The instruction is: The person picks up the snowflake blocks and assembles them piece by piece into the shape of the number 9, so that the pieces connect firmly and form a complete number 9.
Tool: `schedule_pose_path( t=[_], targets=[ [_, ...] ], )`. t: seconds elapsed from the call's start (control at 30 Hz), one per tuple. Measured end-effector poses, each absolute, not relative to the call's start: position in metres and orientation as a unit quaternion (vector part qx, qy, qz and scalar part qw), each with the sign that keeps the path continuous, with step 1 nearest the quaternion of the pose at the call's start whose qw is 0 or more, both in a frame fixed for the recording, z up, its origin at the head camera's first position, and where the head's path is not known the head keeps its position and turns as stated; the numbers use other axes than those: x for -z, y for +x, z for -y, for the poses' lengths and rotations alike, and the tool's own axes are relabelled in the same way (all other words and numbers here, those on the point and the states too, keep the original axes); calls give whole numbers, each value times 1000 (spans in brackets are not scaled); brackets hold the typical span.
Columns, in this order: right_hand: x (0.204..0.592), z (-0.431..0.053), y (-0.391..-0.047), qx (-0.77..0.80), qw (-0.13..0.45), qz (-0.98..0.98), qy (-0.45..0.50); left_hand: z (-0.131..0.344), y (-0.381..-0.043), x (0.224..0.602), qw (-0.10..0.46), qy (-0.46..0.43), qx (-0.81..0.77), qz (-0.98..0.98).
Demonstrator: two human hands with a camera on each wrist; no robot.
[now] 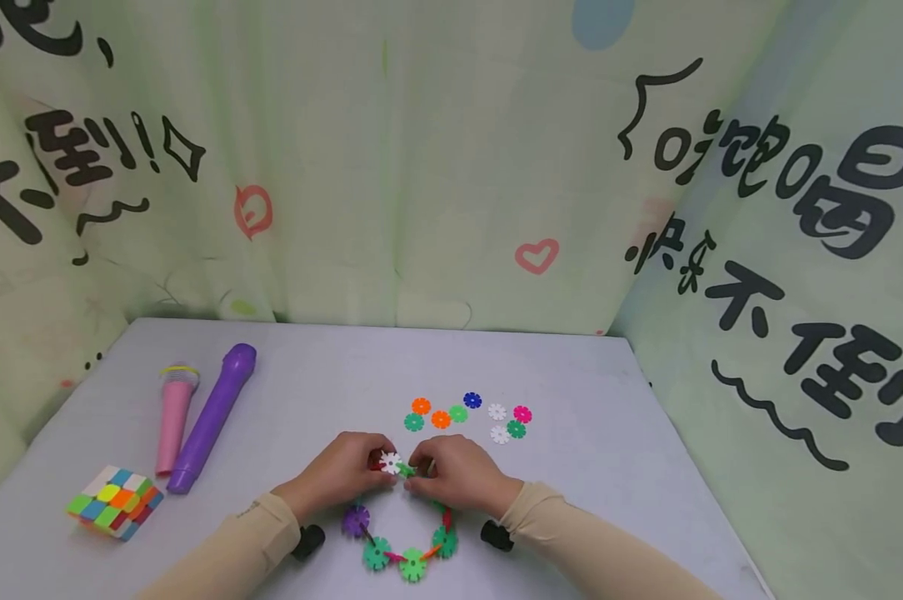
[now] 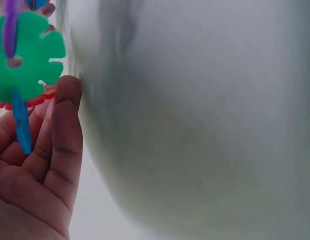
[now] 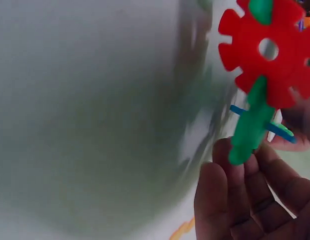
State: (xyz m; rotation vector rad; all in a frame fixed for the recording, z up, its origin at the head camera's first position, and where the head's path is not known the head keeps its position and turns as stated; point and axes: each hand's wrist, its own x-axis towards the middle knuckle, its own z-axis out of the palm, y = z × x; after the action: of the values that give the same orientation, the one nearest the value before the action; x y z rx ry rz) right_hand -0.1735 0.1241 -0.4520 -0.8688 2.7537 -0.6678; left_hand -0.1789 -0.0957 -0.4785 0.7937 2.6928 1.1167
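A ring-shaped chain of notched plastic snowflake discs lies between the two hands, with a light green disc (image 1: 412, 567) at its near end and a purple disc (image 1: 356, 521) on its left side. At the far side of the ring, my left hand (image 1: 354, 465) grips the chain beside a white snowflake disc (image 1: 390, 463). Close against it, my right hand (image 1: 459, 475) pinches a green snowflake disc (image 1: 406, 471). In the left wrist view, a green disc (image 2: 32, 40) and a blue disc (image 2: 22, 125) hang by the fingers. A red disc (image 3: 244, 50) shows large in the right wrist view.
Loose snowflake discs, among them an orange one (image 1: 441, 419) and a pink one (image 1: 522, 414), lie beyond the hands. A pink toy microphone (image 1: 174, 425), a purple microphone-shaped stick (image 1: 212, 421) and a puzzle cube (image 1: 116, 502) occupy the left of the white table (image 1: 586, 517).
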Motion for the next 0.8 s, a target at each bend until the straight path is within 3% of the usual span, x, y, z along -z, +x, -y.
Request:
schedule_pose_path(
  t=[0.3,0.8],
  targets=[
    [458,-118,-173,223,58,-926,-299,95,-178,477,72,279,-354,-890],
    [459,-118,-171,229,65,-925,-297,94,-175,474,68,268,-336,-900]
  ],
)
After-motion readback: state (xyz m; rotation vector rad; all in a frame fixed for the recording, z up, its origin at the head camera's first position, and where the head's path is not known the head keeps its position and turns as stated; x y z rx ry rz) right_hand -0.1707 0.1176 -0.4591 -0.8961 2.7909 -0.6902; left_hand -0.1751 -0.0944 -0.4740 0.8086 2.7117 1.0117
